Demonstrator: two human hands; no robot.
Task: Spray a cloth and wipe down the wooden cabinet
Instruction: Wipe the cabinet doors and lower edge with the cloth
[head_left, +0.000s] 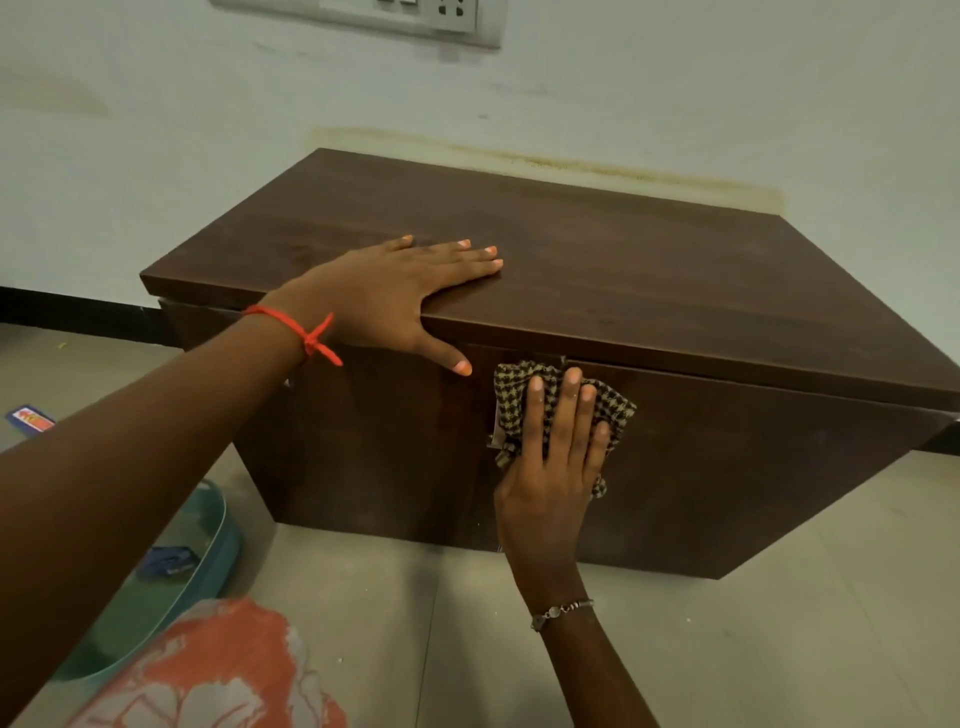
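A low dark wooden cabinet (649, 270) stands against the white wall. My left hand (395, 291) lies flat and spread on its top near the front edge, thumb hanging over the front. My right hand (556, 457) presses a black-and-cream checked cloth (613, 410) flat against the cabinet's front, near the gap between the two doors. The cloth partly covers a metal handle (493, 436). No spray bottle is in view.
A teal plastic basin (156, 597) with a blue item inside sits on the tiled floor at the left. A small blue and red packet (31, 418) lies farther left. A switch and socket plate (415, 15) is on the wall above. Orange patterned clothing (218, 670) fills the bottom left.
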